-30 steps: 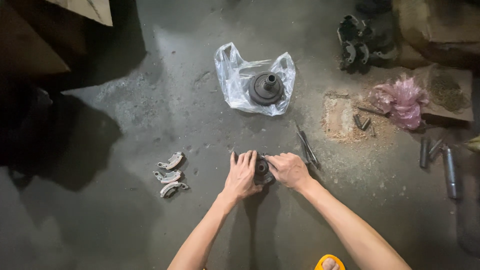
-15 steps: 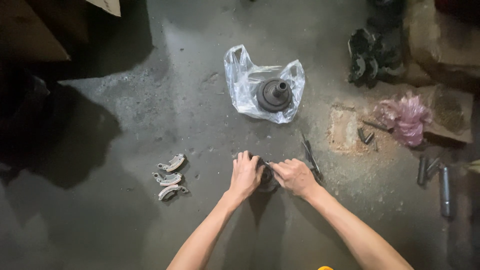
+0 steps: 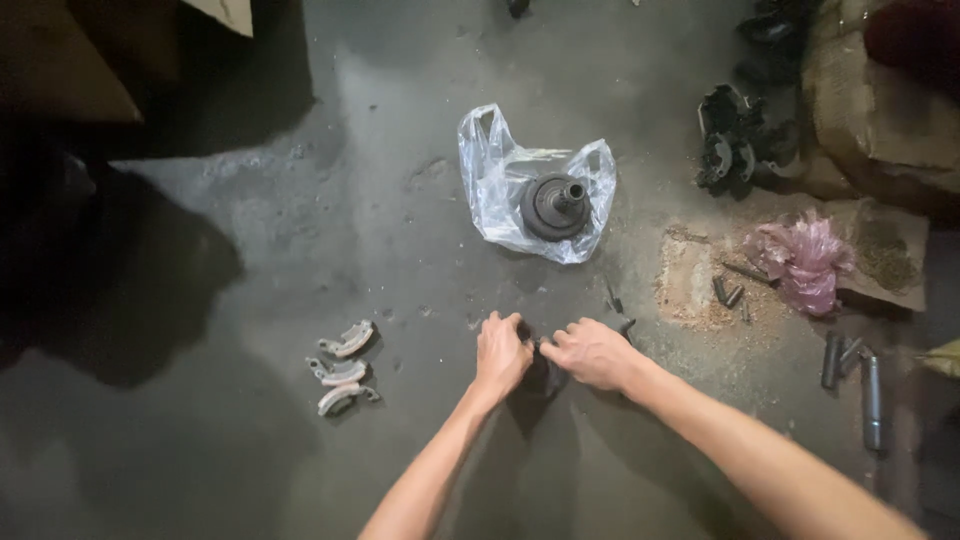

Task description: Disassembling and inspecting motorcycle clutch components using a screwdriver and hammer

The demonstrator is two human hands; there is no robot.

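Observation:
Both hands meet over a small dark round metal part (image 3: 546,372) on the grey concrete floor. My left hand (image 3: 501,353) grips its left side with curled fingers. My right hand (image 3: 592,353) closes on its right side, thumb toward the left hand. The part is mostly hidden under the fingers. Behind the hands a dark round pulley-like part with a short shaft (image 3: 553,205) sits on a clear plastic bag (image 3: 500,190). A thin dark tool (image 3: 614,301) pokes out beside my right hand.
Three curved shoe-like pieces (image 3: 342,367) lie to the left. A pink plastic bag (image 3: 804,261) and sawdust patch (image 3: 695,285) are at right, with metal pins (image 3: 870,388) below them. Dark machine parts (image 3: 730,137) and sacks sit at back right.
The view has shifted, so everything sits lower and further right in frame. My hands stay closed on the small dark part, now covering more of it.

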